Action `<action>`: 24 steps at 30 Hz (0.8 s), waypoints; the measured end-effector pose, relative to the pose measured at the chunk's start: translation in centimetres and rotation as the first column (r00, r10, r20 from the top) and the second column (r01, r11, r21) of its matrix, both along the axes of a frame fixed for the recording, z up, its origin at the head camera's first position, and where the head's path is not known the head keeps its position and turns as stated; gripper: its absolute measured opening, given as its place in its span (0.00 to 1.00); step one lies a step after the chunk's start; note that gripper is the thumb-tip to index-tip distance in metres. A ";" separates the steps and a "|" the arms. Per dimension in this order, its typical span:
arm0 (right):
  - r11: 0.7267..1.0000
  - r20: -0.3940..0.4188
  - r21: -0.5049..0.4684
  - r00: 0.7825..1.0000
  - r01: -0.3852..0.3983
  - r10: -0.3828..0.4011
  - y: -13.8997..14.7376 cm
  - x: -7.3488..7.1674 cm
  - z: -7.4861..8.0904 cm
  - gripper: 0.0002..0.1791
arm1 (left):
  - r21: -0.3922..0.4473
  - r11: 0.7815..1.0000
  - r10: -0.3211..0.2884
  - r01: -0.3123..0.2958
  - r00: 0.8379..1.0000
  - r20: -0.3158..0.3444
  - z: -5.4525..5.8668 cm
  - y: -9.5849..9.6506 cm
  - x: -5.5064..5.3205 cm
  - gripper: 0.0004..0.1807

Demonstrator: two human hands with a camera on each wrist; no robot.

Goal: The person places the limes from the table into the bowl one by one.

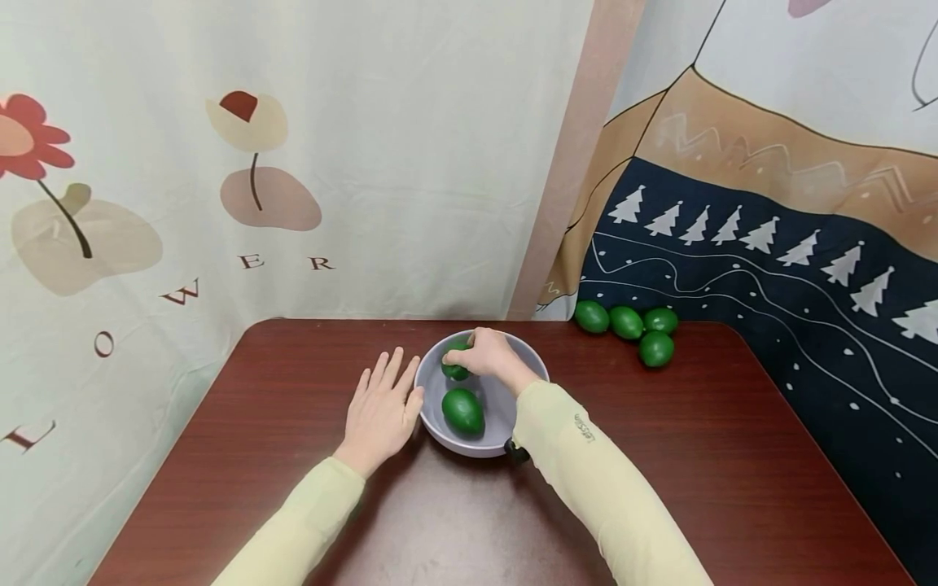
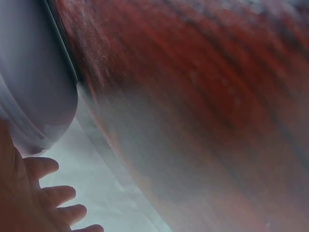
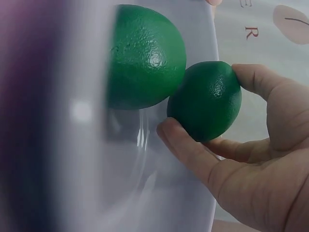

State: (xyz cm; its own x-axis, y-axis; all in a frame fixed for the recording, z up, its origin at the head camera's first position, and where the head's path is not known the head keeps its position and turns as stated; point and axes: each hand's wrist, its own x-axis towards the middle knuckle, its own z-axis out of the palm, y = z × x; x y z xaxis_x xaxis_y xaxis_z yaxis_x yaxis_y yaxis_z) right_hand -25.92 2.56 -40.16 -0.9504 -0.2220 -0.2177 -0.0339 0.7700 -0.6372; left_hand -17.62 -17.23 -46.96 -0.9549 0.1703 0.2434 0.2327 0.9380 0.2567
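Note:
A grey-lavender bowl stands near the middle of the table's far half. Inside it lies one green lime, nearer the person. At the bowl's far left side my right hand holds a second lime between thumb and fingers. In the right wrist view that lime appears against the larger-looking one. My left hand is spread with straight fingers at the bowl's left side, its thumb at the outer wall. The left wrist view shows its fingertips beside the bowl's outside.
Several more limes sit together at the table's back right edge. The dark red-brown table meets a pale curtain at the back, and a patterned cloth hangs on the right. A black wrist device is at the right cuff.

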 end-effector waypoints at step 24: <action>0.995 0.043 0.088 0.998 -0.045 0.042 -1.3 0.1 -0.6 0.19 | 0.022 1.000 -0.005 0.005 1.000 -0.001 0.0 0.0 0.0 0.30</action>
State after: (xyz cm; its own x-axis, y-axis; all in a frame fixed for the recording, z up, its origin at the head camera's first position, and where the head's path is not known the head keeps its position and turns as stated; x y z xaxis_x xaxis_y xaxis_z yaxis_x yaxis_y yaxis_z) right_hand -25.84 1.23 -40.76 -0.9300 -0.2410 -0.2775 -0.0436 0.8220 -0.5679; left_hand -17.59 -17.26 -47.01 -0.9538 0.1692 0.2481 0.2372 0.9311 0.2770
